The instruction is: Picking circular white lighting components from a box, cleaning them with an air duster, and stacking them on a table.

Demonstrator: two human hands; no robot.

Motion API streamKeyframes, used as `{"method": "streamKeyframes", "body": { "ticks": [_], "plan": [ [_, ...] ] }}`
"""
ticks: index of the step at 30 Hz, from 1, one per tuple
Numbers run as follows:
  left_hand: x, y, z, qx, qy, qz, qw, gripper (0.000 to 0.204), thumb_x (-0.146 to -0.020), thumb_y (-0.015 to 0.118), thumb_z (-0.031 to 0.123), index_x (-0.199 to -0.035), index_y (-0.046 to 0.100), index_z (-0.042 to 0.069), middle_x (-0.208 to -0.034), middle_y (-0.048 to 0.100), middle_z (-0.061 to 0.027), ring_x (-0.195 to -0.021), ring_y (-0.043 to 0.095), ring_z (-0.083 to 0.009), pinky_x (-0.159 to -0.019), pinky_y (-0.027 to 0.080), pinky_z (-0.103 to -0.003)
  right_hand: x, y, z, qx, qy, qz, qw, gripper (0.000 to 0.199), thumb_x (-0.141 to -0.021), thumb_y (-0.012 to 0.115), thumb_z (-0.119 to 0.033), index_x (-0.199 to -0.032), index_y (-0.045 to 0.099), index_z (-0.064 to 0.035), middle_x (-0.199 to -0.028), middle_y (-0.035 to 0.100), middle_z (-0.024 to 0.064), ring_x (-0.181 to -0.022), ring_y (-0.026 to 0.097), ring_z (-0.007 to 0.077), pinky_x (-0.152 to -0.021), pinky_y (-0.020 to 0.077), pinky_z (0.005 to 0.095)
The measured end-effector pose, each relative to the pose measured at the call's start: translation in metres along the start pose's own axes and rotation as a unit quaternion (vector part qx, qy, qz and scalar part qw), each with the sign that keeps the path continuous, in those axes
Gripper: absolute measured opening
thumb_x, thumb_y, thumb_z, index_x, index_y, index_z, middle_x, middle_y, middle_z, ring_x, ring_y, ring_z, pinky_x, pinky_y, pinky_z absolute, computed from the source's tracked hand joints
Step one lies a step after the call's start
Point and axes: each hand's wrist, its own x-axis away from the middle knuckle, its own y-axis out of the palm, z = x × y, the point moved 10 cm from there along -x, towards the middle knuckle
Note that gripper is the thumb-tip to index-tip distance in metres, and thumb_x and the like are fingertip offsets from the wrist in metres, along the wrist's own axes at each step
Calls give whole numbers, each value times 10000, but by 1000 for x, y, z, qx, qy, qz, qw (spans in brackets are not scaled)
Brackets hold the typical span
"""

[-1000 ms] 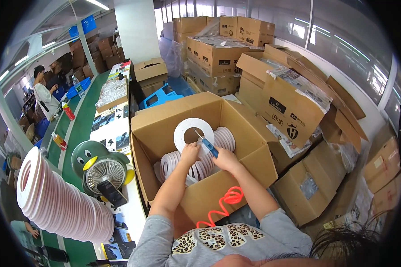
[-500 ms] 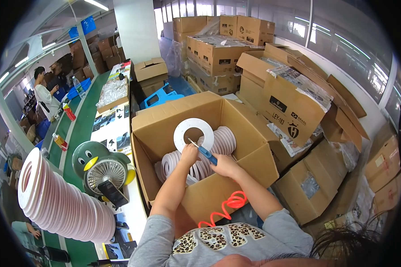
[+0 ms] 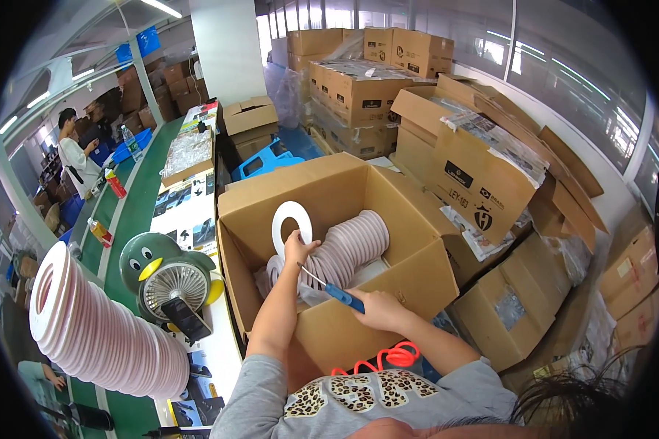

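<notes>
My left hand (image 3: 299, 249) pinches the lower edge of a flat white ring (image 3: 278, 225), tilted upright above an open cardboard box (image 3: 271, 189). My right hand (image 3: 383, 311) is closed round the blue handle of a tool with a thin metal shaft (image 3: 343, 296). The shaft points toward my left wrist; whether it touches is hard to tell. Inside the box, a row of similar white rings (image 3: 355, 240) lies on its side beside clear plastic. A red coiled cord (image 3: 399, 355) hangs near my right forearm; its ends are hidden.
On my left, a tall leaning stack of white rings (image 3: 113, 329) stands beside a penguin-shaped fan (image 3: 172, 282) and a phone (image 3: 185, 319). A green conveyor (image 3: 143, 192) runs past bottles and a person (image 3: 77, 157). Cardboard boxes (image 3: 483, 172) crowd the right and back.
My left hand and the ring have shifted left, the ring turning more edge-on. My right hand has drawn back toward me with the tool, away from the ring.
</notes>
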Motion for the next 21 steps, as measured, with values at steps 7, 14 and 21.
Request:
{"method": "streamKeyframes", "body": {
  "ticks": [7,14,21],
  "plan": [
    [-7,-1,-58,194,-172,4,966,491,-623,797,345,-895,588,-5,-770,620,-91,-655,568,-148,-551,439,-298,19,12,-8,51,-30,-28,998,437,-769,536,-213,-1202,481,-200,-782,627,190,-714,606,367,-657,480,482],
    [16,36,-88,506,-364,-69,779,491,-752,693,410,-1043,493,68,-989,614,-66,-870,611,-167,-719,465,-308,12,-1,9,45,18,18,999,452,-764,545,-195,-1210,472,-191,-793,628,189,-729,602,377,-682,479,484],
    [2,27,-43,715,-278,-91,635,564,-823,619,379,-1186,363,30,-1157,546,-134,-1043,557,-238,-840,466,-329,13,5,5,54,27,0,998,439,-774,528,-204,-1210,475,-195,-796,631,184,-724,606,370,-678,477,482]
  ]
}}
